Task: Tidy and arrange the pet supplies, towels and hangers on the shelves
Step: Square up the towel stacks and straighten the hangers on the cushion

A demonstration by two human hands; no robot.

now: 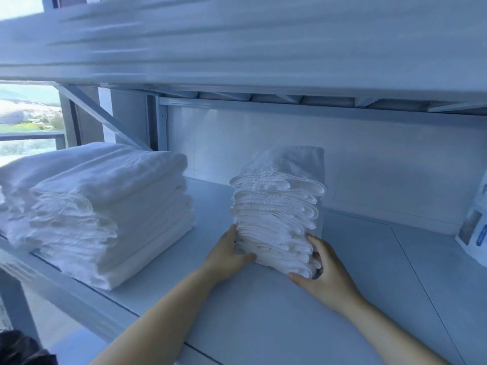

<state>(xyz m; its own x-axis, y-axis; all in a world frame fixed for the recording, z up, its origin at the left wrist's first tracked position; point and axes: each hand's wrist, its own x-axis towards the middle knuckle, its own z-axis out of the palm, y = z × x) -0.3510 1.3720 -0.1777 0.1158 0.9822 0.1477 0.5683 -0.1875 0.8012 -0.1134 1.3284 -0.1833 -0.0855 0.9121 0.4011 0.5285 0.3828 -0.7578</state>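
A tall, narrow stack of small folded white towels (276, 206) stands on the white shelf board (263, 312), near its middle. My left hand (229, 252) holds the stack's lower left side, thumb curled onto the front. My right hand (320, 272) holds the lower right corner, fingers wrapped round the bottom towels. A wider, lower pile of large folded white towels (105, 212) lies to the left on the same shelf, apart from the narrow stack.
A white and blue printed package (474, 227) stands at the right edge of the shelf. The shelf above (237, 48) hangs low overhead. Behind is a white wall; a window lies to the far left. Bare board shows between the two stacks.
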